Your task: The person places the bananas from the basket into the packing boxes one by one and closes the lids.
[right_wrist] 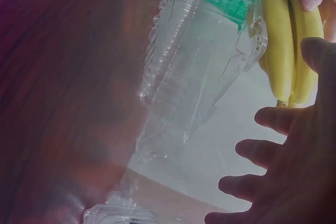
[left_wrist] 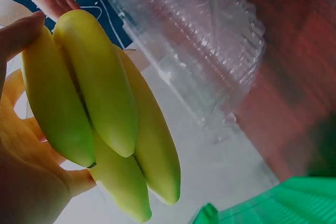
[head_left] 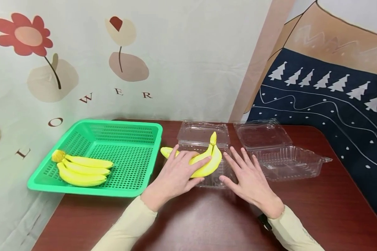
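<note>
My left hand (head_left: 176, 170) grips a bunch of yellow bananas (head_left: 215, 162), its thumb lying along the near side. The bunch is over the left clear plastic clamshell box (head_left: 204, 130), stem end pointing up and away. In the left wrist view, several bananas (left_wrist: 100, 93) show in front of the palm, tips downward. To the right of the bunch, my right hand (head_left: 249, 176) has its fingers spread and holds nothing. The right wrist view shows that hand's fingertips (right_wrist: 257, 150) close to the stem end of the bananas (right_wrist: 280, 40).
A green plastic basket (head_left: 158, 143) stands at the left, with another banana bunch (head_left: 84, 170) lying inside. Right of my hands is a second clear clamshell box (head_left: 289, 164), its lid folded back. A printed cloth (head_left: 191, 62) hangs behind the dark red table (head_left: 194, 223).
</note>
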The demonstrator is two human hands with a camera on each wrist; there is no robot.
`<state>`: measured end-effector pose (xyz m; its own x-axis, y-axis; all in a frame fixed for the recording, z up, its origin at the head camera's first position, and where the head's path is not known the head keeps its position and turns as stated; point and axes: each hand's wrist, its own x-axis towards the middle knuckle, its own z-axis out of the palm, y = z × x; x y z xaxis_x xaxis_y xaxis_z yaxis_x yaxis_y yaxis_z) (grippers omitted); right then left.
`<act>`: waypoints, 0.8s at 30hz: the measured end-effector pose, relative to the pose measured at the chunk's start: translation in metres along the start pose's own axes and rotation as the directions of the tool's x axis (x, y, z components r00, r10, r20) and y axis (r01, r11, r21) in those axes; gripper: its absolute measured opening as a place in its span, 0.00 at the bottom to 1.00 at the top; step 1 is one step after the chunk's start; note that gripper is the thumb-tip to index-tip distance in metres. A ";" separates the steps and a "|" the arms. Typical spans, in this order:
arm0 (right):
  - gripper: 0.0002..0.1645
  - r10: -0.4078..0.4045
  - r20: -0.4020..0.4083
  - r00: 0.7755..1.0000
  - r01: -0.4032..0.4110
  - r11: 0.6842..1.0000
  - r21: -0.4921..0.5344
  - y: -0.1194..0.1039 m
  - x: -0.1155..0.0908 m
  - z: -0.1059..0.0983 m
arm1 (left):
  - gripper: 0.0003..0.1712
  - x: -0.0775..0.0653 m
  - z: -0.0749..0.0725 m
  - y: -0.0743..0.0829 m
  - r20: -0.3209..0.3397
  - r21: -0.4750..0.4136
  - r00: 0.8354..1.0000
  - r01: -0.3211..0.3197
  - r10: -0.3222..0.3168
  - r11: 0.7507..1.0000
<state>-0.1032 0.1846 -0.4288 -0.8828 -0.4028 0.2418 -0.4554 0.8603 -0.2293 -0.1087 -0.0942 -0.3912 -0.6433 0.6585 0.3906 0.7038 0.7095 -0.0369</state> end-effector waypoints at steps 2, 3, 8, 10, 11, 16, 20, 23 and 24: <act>0.48 0.004 0.003 1.000 -0.004 1.000 0.001 0.001 -0.001 0.000 | 0.37 0.000 0.004 0.000 0.005 0.000 1.000 0.001 -0.001 1.000; 0.48 0.006 0.005 1.000 -0.006 1.000 0.003 0.001 -0.001 0.000 | 0.37 -0.001 0.005 0.000 0.009 -0.003 1.000 0.001 -0.001 1.000; 0.48 0.017 0.014 1.000 -0.017 1.000 0.008 0.003 -0.003 0.000 | 0.37 0.002 0.014 0.000 0.040 -0.019 0.999 0.000 0.000 1.000; 0.48 0.023 0.019 1.000 -0.024 1.000 0.006 0.004 -0.004 0.000 | 0.37 0.004 0.017 0.001 0.058 -0.028 0.998 0.000 0.002 1.000; 0.48 0.026 0.022 0.999 -0.026 1.000 0.004 0.005 -0.004 0.001 | 0.37 0.005 0.018 0.002 0.067 -0.033 0.998 0.000 0.002 0.999; 0.48 0.031 0.017 0.999 -0.031 1.000 0.003 0.009 -0.008 0.001 | 0.37 0.012 0.024 0.004 0.107 -0.044 0.994 0.003 0.002 0.999; 0.48 0.032 0.008 0.999 -0.032 0.999 -0.002 0.011 -0.010 0.002 | 0.37 0.017 0.028 0.004 0.145 -0.047 0.989 0.005 0.002 0.999; 0.48 0.034 0.002 0.999 -0.034 0.999 -0.007 0.011 -0.011 0.003 | 0.37 0.019 0.032 0.003 0.158 -0.047 0.987 0.002 0.006 0.999; 0.48 0.034 0.001 0.999 -0.034 0.999 -0.007 0.012 -0.011 0.003 | 0.37 0.019 0.033 0.003 0.158 -0.048 0.987 0.000 0.008 0.999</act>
<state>-0.0991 0.1982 -0.4373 -0.8977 -0.3737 0.2333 -0.4244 0.8757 -0.2304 -0.1289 -0.0710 -0.4145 -0.6773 0.6956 0.2397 0.7177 0.6964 0.0070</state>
